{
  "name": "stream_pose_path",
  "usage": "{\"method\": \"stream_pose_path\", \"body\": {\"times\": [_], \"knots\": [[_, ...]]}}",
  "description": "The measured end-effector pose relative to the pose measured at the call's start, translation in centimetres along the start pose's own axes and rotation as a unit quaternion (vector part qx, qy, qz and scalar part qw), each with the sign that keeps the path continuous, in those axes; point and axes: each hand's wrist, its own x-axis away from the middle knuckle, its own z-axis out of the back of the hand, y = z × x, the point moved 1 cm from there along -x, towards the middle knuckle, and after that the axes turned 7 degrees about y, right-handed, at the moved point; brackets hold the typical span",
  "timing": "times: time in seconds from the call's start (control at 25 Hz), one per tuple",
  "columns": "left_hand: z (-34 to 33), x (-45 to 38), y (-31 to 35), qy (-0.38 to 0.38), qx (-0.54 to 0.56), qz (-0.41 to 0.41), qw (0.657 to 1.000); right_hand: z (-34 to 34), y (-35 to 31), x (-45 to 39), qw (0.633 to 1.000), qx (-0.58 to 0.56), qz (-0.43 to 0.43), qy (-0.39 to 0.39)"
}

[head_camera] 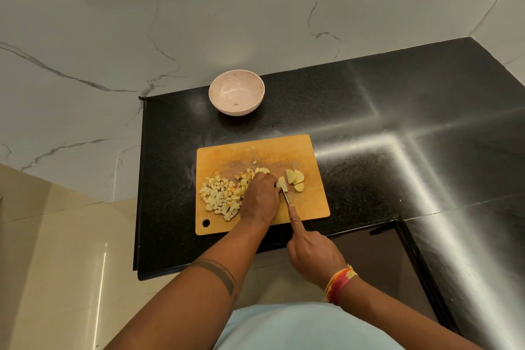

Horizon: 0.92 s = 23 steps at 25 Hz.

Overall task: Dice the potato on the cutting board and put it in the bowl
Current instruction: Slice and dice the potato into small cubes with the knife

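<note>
A wooden cutting board (pixel 306 207) lies on the black counter. A heap of diced potato (pixel 220 197) covers its left part. Potato slices (pixel 295 179) lie at its right. My left hand (pixel 260 199) presses down on a potato piece (pixel 282 182) in the middle of the board. My right hand (pixel 309 247) grips a knife (pixel 285 195), forefinger stretched along its spine, and the blade meets that piece. The handle is hidden in my hand. A pale pink bowl (pixel 257 99) stands beyond the board and holds no potato.
The black granite counter (pixel 369 111) runs back and to the right, with a marble wall behind it. Its left edge drops off just left of the board, and its front edge is right below the board.
</note>
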Motion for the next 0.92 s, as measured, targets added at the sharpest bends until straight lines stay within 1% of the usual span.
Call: {"method": "stream_pose_path", "body": {"times": [0.16, 0.28, 0.48, 0.64, 0.76, 0.92], "knots": [[0.2, 0.3, 0.7, 0.004, 0.023, 0.027, 0.999, 1.0, 1.0, -0.4, 0.998, -0.042, -0.010, 0.051], [-0.1, 0.4, 1.5, 0.002, 0.003, 0.008, 1.000, 1.6, 1.3, -1.3, 0.996, -0.047, -0.024, 0.069], [0.3, -0.2, 1.4, -0.016, -0.036, -0.039, 0.998, 1.5, 0.5, -1.6, 0.998, -0.041, -0.011, 0.049], [1.0, -0.7, 0.0, -0.036, -0.039, -0.081, 0.995, 1.6, 0.6, -2.4, 0.999, -0.029, -0.022, 0.028], [1.0, -0.4, -0.6, -0.024, -0.033, -0.077, 0.996, 1.8, 0.5, -2.6, 0.999, -0.016, -0.020, 0.027], [0.7, -0.1, -0.5, -0.021, -0.030, -0.056, 0.998, 1.5, 0.3, -2.2, 1.000, -0.019, 0.004, 0.023]]}}
